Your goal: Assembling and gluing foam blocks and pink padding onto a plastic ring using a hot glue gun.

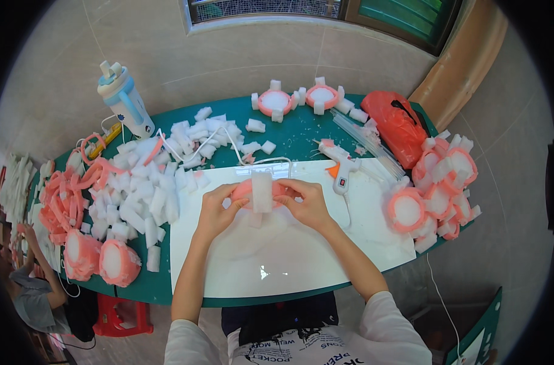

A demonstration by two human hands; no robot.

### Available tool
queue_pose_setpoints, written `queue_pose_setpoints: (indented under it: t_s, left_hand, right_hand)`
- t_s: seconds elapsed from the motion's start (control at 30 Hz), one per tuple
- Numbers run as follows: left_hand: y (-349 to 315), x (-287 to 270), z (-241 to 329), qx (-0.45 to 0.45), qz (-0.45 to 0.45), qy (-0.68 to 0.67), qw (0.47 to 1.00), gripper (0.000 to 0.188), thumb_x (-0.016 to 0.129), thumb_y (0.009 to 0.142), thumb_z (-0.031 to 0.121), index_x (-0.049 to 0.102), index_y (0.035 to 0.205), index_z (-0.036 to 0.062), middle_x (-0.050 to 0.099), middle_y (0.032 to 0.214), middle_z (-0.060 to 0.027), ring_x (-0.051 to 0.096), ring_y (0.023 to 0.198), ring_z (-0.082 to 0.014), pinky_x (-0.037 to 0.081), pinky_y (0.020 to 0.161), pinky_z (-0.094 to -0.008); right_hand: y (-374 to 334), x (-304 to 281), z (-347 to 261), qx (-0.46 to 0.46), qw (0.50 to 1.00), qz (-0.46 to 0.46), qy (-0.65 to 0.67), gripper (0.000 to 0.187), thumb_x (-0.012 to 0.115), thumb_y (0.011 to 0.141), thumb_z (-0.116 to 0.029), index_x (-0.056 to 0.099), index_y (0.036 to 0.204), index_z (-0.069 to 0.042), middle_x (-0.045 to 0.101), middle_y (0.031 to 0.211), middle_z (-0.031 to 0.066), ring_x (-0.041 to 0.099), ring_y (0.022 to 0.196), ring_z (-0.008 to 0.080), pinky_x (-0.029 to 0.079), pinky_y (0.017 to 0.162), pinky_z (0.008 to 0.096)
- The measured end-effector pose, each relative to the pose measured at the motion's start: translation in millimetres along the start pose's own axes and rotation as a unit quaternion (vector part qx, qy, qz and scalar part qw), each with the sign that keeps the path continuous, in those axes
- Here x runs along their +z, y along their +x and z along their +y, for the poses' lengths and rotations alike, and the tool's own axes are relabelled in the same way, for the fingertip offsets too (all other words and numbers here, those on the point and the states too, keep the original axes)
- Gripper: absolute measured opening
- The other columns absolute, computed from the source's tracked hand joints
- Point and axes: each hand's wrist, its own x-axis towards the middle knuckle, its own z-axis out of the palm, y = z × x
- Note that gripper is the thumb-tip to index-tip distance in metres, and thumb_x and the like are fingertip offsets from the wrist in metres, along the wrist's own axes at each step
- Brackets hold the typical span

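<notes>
Over the white board (240, 267), I hold a pink foam ring piece (243, 192) tilted up between both hands. A white foam block (262, 191) stands upright across its middle, facing me. My left hand (218, 210) grips the left side of the ring with thumb and fingers. On the opposite side my right hand (306, 205) pinches the ring the same way, its thumb close to the block. Below the block hangs a paler pinkish strip; whether it is another block or a reflection I cannot tell. A white glue gun (345, 171) with an orange trigger lies right of my right hand.
White foam blocks (140, 188) and pink foam strips (64, 194) are heaped at left. Pink-and-white foam rings (406, 210) pile up at right; two more stand at the back. Clear glue sticks (371, 146), a red bag (394, 125) and a bottle (126, 100) line the green table.
</notes>
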Motion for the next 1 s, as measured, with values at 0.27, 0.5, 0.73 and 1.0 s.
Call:
queue_pose_setpoints:
  t_s: [0.27, 0.5, 0.73, 1.0]
  left_hand:
    - [-1, -5, -3, -0.073, -0.026, -0.003, 0.997, 0.03, 0.068, 0.07, 0.011, 0.061, 0.095, -0.0025, 0.064, 0.089, -0.0163, 0.062, 0.078, -0.0256, 0.046, 0.071, -0.0306]
    - [-1, -4, -4, -0.049, -0.028, 0.004, 0.998, 0.028, 0.069, 0.069, 0.012, 0.062, 0.095, 0.0007, 0.064, 0.084, -0.0164, 0.06, 0.071, -0.0274, 0.045, 0.063, -0.0308]
    - [-1, -4, -4, -0.064, -0.031, -0.002, 0.997, 0.03, 0.069, 0.069, 0.012, 0.062, 0.095, -0.0009, 0.064, 0.086, -0.0162, 0.06, 0.072, -0.0262, 0.046, 0.069, -0.0298]
    - [-4, -5, -1, -0.071, -0.013, -0.034, 0.997, 0.03, 0.069, 0.069, 0.011, 0.062, 0.095, -0.0012, 0.064, 0.085, -0.0154, 0.061, 0.077, -0.0234, 0.045, 0.072, -0.0296]
  right_hand:
    - [-2, 8, 6, 0.018, 1.0, -0.023, -0.013, 0.029, 0.07, 0.07, -0.009, 0.061, 0.096, 0.001, 0.064, 0.082, 0.0138, 0.059, 0.061, 0.0175, 0.047, 0.059, 0.0253]
    - [-3, 9, 9, 0.036, 0.999, -0.019, -0.007, 0.029, 0.07, 0.07, -0.009, 0.062, 0.096, 0.0, 0.065, 0.082, 0.0126, 0.059, 0.062, 0.0155, 0.047, 0.06, 0.0244]
    - [-3, 10, 12, 0.048, 0.999, -0.017, -0.01, 0.031, 0.072, 0.069, -0.014, 0.063, 0.096, -0.001, 0.065, 0.08, 0.0116, 0.057, 0.059, 0.015, 0.046, 0.058, 0.0242]
    - [3, -3, 0, 0.065, 0.996, -0.063, -0.005, 0.028, 0.072, 0.069, -0.011, 0.063, 0.094, 0.0, 0.063, 0.073, 0.0059, 0.053, 0.055, 0.008, 0.044, 0.052, 0.0207]
